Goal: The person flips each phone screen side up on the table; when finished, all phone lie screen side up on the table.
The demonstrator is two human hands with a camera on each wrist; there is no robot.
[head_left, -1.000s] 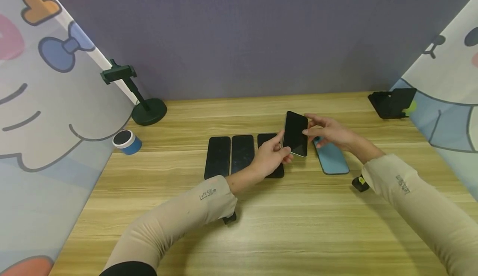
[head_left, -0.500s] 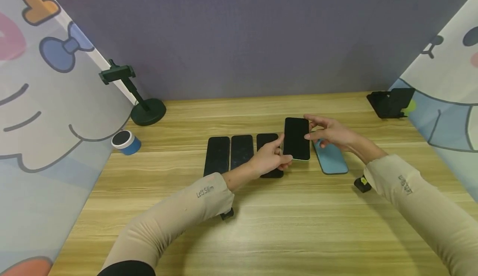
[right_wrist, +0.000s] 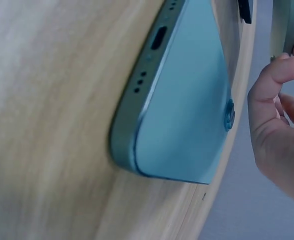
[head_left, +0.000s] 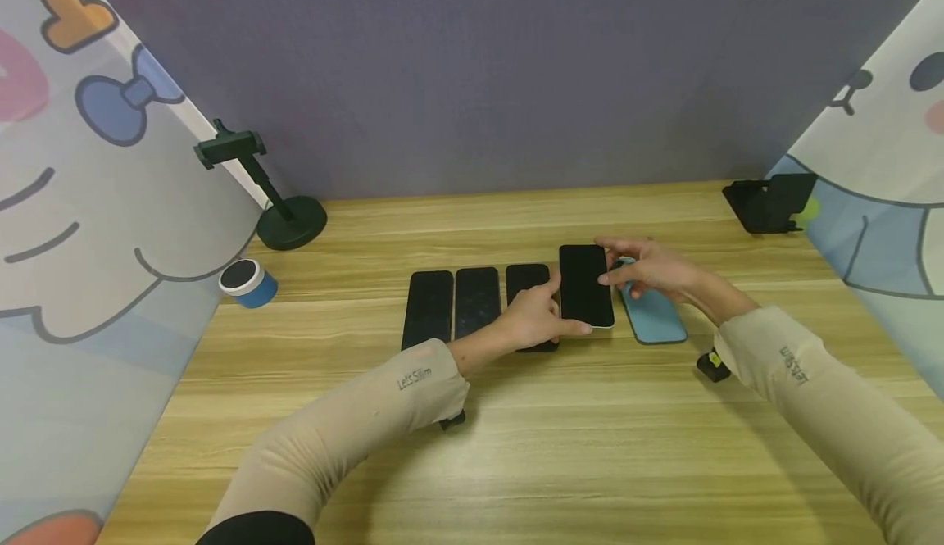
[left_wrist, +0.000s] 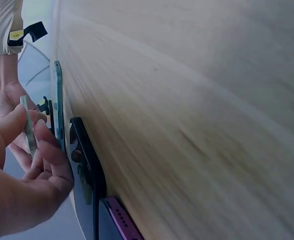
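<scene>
A smartphone (head_left: 584, 283), black screen facing up, is held between my two hands. My left hand (head_left: 531, 313) grips its left side and lower edge, the thumb along the bottom. At the right edge, my right hand (head_left: 656, 270) pinches it between thumb and fingers. Seen edge-on in the left wrist view, the held smartphone (left_wrist: 29, 125) is thin and pale, raised off the table. Just right of it lies a blue smartphone (head_left: 655, 314), back up, its upper end partly hidden by my right hand. A dark smartphone (head_left: 525, 279) lies partly beneath my left hand.
Two more dark smartphones, one at the left (head_left: 429, 307) and one in the middle (head_left: 477, 303), lie side by side. A dark green phone stand (head_left: 292, 222) and a blue jar (head_left: 254, 285) stand left. A black folding stand (head_left: 770, 203) sits back right, by the partition (head_left: 472, 78).
The held smartphone has come down toward the table and straightened from its tilt. Both hands have moved with it; the left thumb now lies straighter along its bottom edge.
</scene>
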